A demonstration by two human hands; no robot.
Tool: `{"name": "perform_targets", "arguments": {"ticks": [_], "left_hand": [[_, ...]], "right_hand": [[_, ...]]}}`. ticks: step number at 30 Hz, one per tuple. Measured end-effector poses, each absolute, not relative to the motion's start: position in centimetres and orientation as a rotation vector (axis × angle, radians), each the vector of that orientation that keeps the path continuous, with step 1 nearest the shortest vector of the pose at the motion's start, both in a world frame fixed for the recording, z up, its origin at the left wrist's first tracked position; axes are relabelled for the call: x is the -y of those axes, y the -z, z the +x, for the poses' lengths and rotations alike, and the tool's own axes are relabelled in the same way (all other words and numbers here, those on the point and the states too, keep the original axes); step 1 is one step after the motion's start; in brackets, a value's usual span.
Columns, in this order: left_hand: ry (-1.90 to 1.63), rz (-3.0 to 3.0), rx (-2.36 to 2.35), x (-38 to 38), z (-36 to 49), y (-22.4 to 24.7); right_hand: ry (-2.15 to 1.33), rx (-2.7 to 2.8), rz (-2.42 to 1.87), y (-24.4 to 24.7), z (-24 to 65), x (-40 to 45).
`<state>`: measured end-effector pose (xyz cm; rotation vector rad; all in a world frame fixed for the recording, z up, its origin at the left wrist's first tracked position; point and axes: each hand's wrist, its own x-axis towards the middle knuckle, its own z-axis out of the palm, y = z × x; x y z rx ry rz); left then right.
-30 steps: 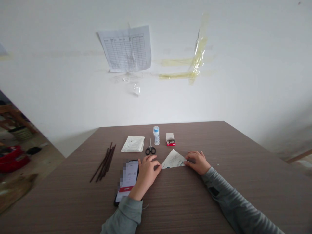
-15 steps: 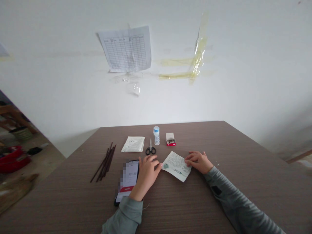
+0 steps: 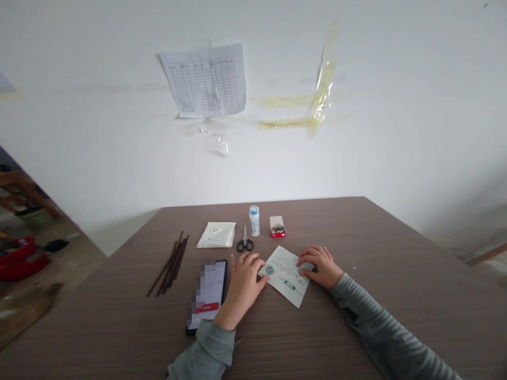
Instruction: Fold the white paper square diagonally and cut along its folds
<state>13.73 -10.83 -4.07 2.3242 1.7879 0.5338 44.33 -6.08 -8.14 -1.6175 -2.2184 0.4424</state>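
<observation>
A square, off-white printed paper [image 3: 283, 272] lies flat on the table, turned so that one corner points toward me. Small handwriting-like text, a round green mark and a green block show on it. My left hand [image 3: 245, 282] is at its left corner, fingers spread, with the thumb touching the edge. Over the right corner rests my right hand [image 3: 322, 268], thumb and fingers apart and fingertips on the sheet; that corner is hidden beneath it. Just left of my left hand is a phone [image 3: 209, 290] with a lit screen.
Scissors [image 3: 245, 243] with black handles lie beyond my left hand. Behind them stand a blue-capped bottle [image 3: 254, 221] and a small red box [image 3: 278, 230] with its lid raised. Further left are a folded white packet [image 3: 216, 235] and several dark sticks [image 3: 172, 266].
The paper has shifted slightly left and toward me, and turned a little. My left thumb has moved down along its edge; my right fingers have slid left, further over the sheet.
</observation>
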Motion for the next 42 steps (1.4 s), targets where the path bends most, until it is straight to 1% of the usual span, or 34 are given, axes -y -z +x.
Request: {"name": "perform_targets", "arguments": {"ticks": [7,12,15,18,22,29,34,42], "left_hand": [[-0.474,2.474,-1.574,10.8,15.4,5.5],[-0.524,2.504,-1.575,10.5,16.1,6.5],[-0.478,2.495,-1.616,10.7,16.5,6.9],[-0.424,2.481,-1.623,11.0,17.0,7.2],[-0.405,2.457,-1.633,11.4,17.4,7.5],[-0.373,2.451,-1.633,11.5,17.1,7.3],[-0.426,2.408,-1.66,11.5,17.2,7.2],[-0.44,2.37,-1.721,11.4,16.7,7.8]], "right_hand": [[-0.105,2.257,-1.445,10.0,42.6,6.9],[-0.096,2.318,-1.32,10.9,40.9,6.6],[-0.148,2.37,-1.318,11.1,40.1,6.6],[-0.186,2.432,-1.352,11.2,39.5,6.8],[-0.118,2.409,-1.43,11.2,38.8,7.4],[-0.148,2.358,-1.545,9.7,38.8,8.9],[-0.046,2.327,-1.593,9.3,40.1,9.8],[-0.046,2.256,-1.917,8.3,43.7,9.2]]}}
